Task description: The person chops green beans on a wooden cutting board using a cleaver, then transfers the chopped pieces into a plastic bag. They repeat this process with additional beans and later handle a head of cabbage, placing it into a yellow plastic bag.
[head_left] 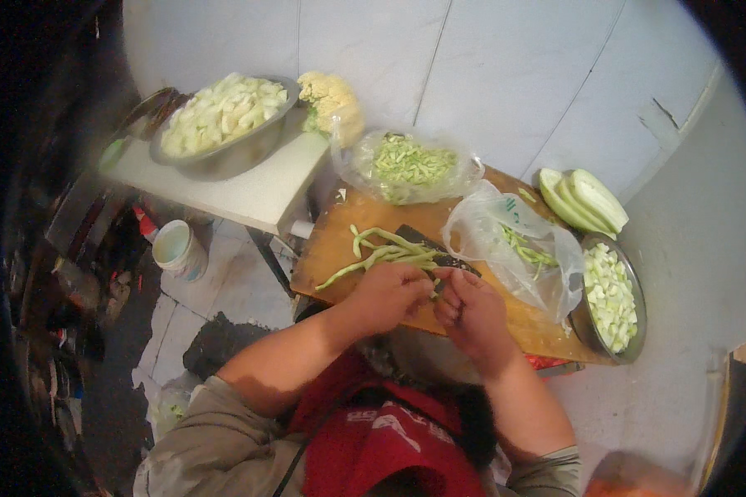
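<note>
My left hand (pixel 398 295) and my right hand (pixel 471 305) meet over the near edge of a wooden cutting board (pixel 348 217). Both sets of fingers pinch a green bean (pixel 436 289), of which only a small bit shows between them. Several long green beans (pixel 373 251) lie just beyond my left hand. Under their right end is a dark flat blade (pixel 418 236), probably a cleaver; its handle is hidden. Beyond my right hand, a clear plastic bag (pixel 472 220) lies open with bean pieces (pixel 525 248) inside.
Another plastic bag (pixel 360 155) at the back holds chopped beans (pixel 413 160). Right of the board are a metal bowl (pixel 638 329) of diced vegetable and halved pale-green gourds (pixel 584 199). A white side table (pixel 248 199) carries a heaped basin (pixel 255 146) and a cauliflower (pixel 329 99). A bucket (pixel 180 251) stands below.
</note>
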The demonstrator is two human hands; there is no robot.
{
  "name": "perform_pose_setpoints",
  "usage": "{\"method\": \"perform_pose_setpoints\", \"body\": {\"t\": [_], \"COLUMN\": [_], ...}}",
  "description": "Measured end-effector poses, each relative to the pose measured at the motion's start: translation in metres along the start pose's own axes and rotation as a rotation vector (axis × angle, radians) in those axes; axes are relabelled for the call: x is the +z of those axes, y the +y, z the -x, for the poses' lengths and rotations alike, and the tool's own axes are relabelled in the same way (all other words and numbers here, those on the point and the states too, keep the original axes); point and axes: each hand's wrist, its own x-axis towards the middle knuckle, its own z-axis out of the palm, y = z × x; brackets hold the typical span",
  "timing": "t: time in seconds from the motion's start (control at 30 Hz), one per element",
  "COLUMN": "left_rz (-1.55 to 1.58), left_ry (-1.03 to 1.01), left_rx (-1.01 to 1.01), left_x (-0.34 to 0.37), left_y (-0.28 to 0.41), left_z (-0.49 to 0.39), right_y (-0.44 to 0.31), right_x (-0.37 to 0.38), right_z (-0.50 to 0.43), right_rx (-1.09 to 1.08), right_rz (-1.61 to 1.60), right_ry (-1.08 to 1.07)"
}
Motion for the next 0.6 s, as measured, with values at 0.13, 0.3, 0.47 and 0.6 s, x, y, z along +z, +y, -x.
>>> {"method": "perform_pose_setpoints", "body": {"t": [0.13, 0.3, 0.47, 0.6], "left_rz": [0.481, 0.726, 0.534, 0.422], "left_ry": [0.173, 0.091, 0.052, 0.004], "left_rx": [0.013, -0.014, 0.039, 0.047], "left_x": [-0.017, -0.027, -0.031, -0.02], "left_y": [-0.008, -0.005, 0.003, 0.005], "left_z": [0.001, 0.015, 0.029, 0.03], "right_y": [0.0, 0.004, 0.014, 0.019], "right_x": [-0.005, -0.073, -0.197, -0.204], "right_z": [0.004, 0.075, 0.2, 0.243], "right_rx": [-0.052, -0.171, 0.226, 0.576], "right_rz": [-0.101, 1.254, 1.66, 1.886], "right_ry": [-0.024, 0.075, 0.334, 0.447]}}
